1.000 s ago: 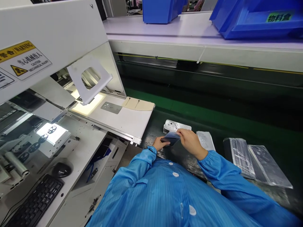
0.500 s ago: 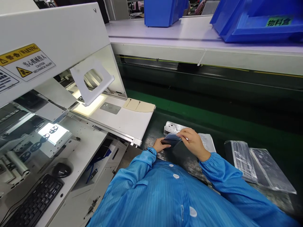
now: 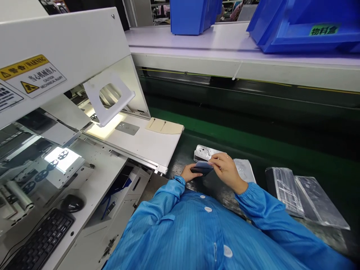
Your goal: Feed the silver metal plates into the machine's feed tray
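Note:
Both hands hold a small dark blue-grey flat part (image 3: 203, 166) just above the green conveyor belt (image 3: 253, 144). My left hand (image 3: 189, 173) grips its near left end from below, fingers curled. My right hand (image 3: 225, 169) pinches its right end between thumb and fingers. Just beyond the hands lies a silvery bagged phone-shaped piece (image 3: 204, 152) on the belt, and another clear bag (image 3: 245, 169) sits right of my right hand.
A white machine (image 3: 62, 56) with a warning label stands at left, its white tray (image 3: 149, 144) carrying a grey plate (image 3: 127, 128). A keyboard (image 3: 39, 242) and mouse (image 3: 72, 203) lie below. Plastic-wrapped packs (image 3: 306, 200) rest at right. Blue bins (image 3: 303, 26) stand on the far shelf.
The hands stay in place on the dark part; my right fingers have shifted slightly along its right end. The view has drifted a little.

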`<state>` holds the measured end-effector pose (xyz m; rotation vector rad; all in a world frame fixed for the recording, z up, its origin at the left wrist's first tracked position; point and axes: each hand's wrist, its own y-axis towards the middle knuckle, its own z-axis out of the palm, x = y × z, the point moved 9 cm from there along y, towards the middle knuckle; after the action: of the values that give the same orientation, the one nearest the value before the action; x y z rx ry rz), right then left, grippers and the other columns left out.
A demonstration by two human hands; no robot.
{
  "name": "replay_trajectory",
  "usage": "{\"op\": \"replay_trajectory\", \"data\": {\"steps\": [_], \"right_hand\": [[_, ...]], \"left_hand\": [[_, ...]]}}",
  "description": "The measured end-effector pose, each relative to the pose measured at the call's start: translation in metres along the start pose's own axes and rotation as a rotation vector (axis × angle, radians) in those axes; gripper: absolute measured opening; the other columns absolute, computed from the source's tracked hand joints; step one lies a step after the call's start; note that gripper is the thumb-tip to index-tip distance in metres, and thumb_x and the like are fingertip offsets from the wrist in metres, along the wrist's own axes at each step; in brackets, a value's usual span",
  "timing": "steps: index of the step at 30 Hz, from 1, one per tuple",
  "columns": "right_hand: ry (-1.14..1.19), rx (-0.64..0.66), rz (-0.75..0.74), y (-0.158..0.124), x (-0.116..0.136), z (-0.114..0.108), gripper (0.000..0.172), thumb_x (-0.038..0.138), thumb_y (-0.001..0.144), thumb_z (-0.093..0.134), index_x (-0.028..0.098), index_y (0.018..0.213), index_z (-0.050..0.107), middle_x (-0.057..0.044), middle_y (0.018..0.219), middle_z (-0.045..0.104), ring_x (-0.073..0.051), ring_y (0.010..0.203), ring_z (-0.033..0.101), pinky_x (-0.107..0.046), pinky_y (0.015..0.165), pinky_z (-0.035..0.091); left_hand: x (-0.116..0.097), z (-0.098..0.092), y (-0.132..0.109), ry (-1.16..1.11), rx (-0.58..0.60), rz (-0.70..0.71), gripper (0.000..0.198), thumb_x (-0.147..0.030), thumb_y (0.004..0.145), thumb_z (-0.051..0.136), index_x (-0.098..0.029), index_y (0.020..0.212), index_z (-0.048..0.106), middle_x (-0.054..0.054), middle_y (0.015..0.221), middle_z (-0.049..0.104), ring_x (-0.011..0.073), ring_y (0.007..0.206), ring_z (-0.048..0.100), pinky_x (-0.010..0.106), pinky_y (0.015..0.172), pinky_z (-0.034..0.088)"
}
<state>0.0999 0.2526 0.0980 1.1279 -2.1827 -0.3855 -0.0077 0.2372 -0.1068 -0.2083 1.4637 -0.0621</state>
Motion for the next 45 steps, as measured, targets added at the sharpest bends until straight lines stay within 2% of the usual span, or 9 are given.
{"op": "replay_trajectory", "data": {"steps": [5, 16, 21, 24, 27, 32, 37, 41, 45], "right_hand": [[-0.043, 0.031, -0.019, -0.001, -0.001, 0.002, 0.022, 0.019, 0.086, 0.048, 0.021, 0.074, 0.067, -0.005, 0.08, 0.065, -0.019, 0.079, 0.057, -0.034, 0.072, 0.042], [-0.286, 0.177, -0.117, -0.006, 0.002, 0.024, 0.027, 0.017, 0.087, 0.045, 0.019, 0.074, 0.069, -0.006, 0.076, 0.065, -0.017, 0.072, 0.054, -0.031, 0.066, 0.037], [-0.34, 0.161, -0.235, -0.008, 0.011, 0.027, 0.028, 0.015, 0.087, 0.043, 0.018, 0.078, 0.069, -0.007, 0.077, 0.064, -0.017, 0.07, 0.052, -0.031, 0.065, 0.035], [-0.343, 0.14, -0.214, -0.008, 0.007, 0.025, 0.028, 0.015, 0.087, 0.041, 0.019, 0.079, 0.068, -0.007, 0.079, 0.065, -0.018, 0.072, 0.054, -0.03, 0.067, 0.038], [-0.315, 0.136, -0.136, -0.006, 0.001, 0.024, 0.028, 0.016, 0.088, 0.04, 0.019, 0.081, 0.067, -0.007, 0.082, 0.065, -0.018, 0.077, 0.056, -0.029, 0.067, 0.041], [-0.152, 0.216, 0.011, -0.004, -0.009, 0.028, 0.022, 0.018, 0.087, 0.042, 0.02, 0.079, 0.062, -0.006, 0.084, 0.064, -0.017, 0.075, 0.058, -0.027, 0.063, 0.043], [-0.004, 0.316, 0.147, -0.002, -0.023, 0.034, 0.016, 0.016, 0.083, 0.041, 0.02, 0.078, 0.055, -0.006, 0.079, 0.062, -0.02, 0.077, 0.056, -0.031, 0.069, 0.044], [0.13, 0.25, 0.33, -0.001, -0.043, 0.027, 0.011, 0.021, 0.082, 0.04, 0.021, 0.076, 0.05, -0.003, 0.07, 0.057, -0.018, 0.068, 0.053, -0.029, 0.063, 0.042], [0.273, 0.118, 0.467, 0.0, -0.055, 0.015, 0.015, 0.032, 0.086, 0.038, 0.022, 0.081, 0.049, 0.001, 0.065, 0.055, -0.014, 0.059, 0.05, -0.025, 0.056, 0.041]], "left_hand": [[0.0, 0.002, -0.001, -0.018, 0.004, -0.004, 0.042, -0.023, 0.051, 0.083, -0.012, 0.089, 0.07, 0.005, 0.083, 0.073, 0.0207, 0.082, 0.067, 0.037, 0.084, 0.051], [0.003, 0.002, 0.001, 0.005, -0.03, 0.001, 0.043, -0.027, 0.049, 0.084, -0.012, 0.086, 0.07, 0.006, 0.083, 0.073, 0.0215, 0.082, 0.066, 0.038, 0.084, 0.051], [0.006, 0.002, 0.002, -0.001, -0.032, -0.003, 0.044, -0.029, 0.049, 0.084, -0.011, 0.087, 0.069, 0.007, 0.08, 0.073, 0.0211, 0.08, 0.066, 0.039, 0.083, 0.051], [0.007, 0.001, 0.002, 0.002, -0.042, -0.004, 0.044, -0.029, 0.048, 0.085, -0.011, 0.086, 0.069, 0.007, 0.08, 0.073, 0.0219, 0.081, 0.066, 0.04, 0.083, 0.051], [0.007, -0.001, 0.002, 0.006, -0.05, -0.003, 0.044, -0.029, 0.049, 0.085, -0.011, 0.085, 0.069, 0.007, 0.08, 0.072, 0.0222, 0.081, 0.066, 0.04, 0.084, 0.051], [0.008, -0.001, 0.003, 0.005, -0.041, -0.002, 0.044, -0.027, 0.051, 0.083, -0.01, 0.088, 0.068, 0.007, 0.08, 0.072, 0.0211, 0.08, 0.066, 0.039, 0.083, 0.051], [0.012, 0.0, 0.005, 0.018, -0.042, -0.018, 0.037, -0.028, 0.053, 0.082, -0.009, 0.082, 0.069, 0.006, 0.075, 0.072, 0.0202, 0.075, 0.066, 0.036, 0.078, 0.053], [0.01, 0.0, 0.004, 0.037, -0.044, -0.018, 0.03, -0.028, 0.054, 0.081, -0.01, 0.075, 0.069, 0.005, 0.074, 0.072, 0.0196, 0.076, 0.066, 0.035, 0.079, 0.052], [0.004, 0.001, 0.002, 0.042, -0.03, -0.022, 0.026, -0.028, 0.053, 0.081, -0.01, 0.069, 0.069, 0.006, 0.073, 0.072, 0.0204, 0.076, 0.066, 0.035, 0.079, 0.052]]}}
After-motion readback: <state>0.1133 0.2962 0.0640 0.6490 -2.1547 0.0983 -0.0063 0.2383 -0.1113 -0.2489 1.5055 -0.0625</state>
